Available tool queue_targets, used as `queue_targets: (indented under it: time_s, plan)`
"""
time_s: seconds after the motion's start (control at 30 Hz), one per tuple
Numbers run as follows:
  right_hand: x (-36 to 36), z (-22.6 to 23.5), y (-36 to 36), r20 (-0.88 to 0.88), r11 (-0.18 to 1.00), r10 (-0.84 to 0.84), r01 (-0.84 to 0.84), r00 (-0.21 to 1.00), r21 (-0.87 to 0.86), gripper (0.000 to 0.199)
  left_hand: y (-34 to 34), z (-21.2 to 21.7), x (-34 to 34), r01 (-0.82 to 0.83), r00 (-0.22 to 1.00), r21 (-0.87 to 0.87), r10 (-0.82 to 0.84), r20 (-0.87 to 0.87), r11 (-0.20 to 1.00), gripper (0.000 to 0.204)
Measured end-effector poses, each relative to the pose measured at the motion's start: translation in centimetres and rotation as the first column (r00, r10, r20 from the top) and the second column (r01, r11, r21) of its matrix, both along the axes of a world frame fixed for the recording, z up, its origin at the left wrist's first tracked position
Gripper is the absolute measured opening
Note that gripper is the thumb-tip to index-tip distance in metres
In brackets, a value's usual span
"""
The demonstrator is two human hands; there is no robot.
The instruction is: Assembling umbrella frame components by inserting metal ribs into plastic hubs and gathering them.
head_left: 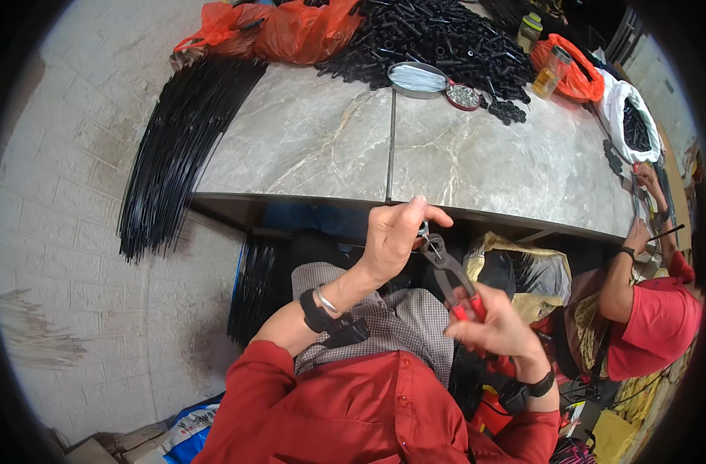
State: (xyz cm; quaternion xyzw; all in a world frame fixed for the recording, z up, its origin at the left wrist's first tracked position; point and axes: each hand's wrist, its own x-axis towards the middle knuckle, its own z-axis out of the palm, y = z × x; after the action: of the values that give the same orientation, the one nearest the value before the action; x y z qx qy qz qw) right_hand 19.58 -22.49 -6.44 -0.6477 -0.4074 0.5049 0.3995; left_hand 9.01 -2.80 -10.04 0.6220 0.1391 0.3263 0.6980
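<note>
In front of my lap, just off the table's near edge, my left hand (pixel 395 241) pinches a small shiny metal piece (pixel 423 230) between thumb and fingers. My right hand (pixel 496 323) is closed round the red handles of end-cutting pincers (pixel 444 272). The pincers' jaws point up and left and meet the small piece at my left fingertips. Whether the jaws bite on it is too small to tell. A thin bit of wire seems to show at the jaws.
On the grey table (pixel 306 147) lie a heap of black tubes (pixel 446 39), an oval tin of thin silvery rods (pixel 419 79) and a red dish of small metal parts (pixel 463 97). Long black strands (pixel 183 147) overhang the left edge. A co-worker (pixel 654 317) sits at right.
</note>
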Motion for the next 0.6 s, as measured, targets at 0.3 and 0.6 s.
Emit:
queue_targets:
  time_s: [0.3,0.6]
  plan:
    - [-1.1,-0.8,0.4,0.721,0.921,-0.321,0.024,0.614,0.389,0.048,-0.5,-0.2,0.5,-0.115,0.993,-0.060,0.114,-0.028,0.992,0.055]
    - [-2.9,-2.7,-0.7,0.340,0.966,-0.255,0.226,0.905,0.124,0.033,-0.5,-0.6,0.5,-0.059,0.998,0.001,0.059,-0.032,0.998,0.054]
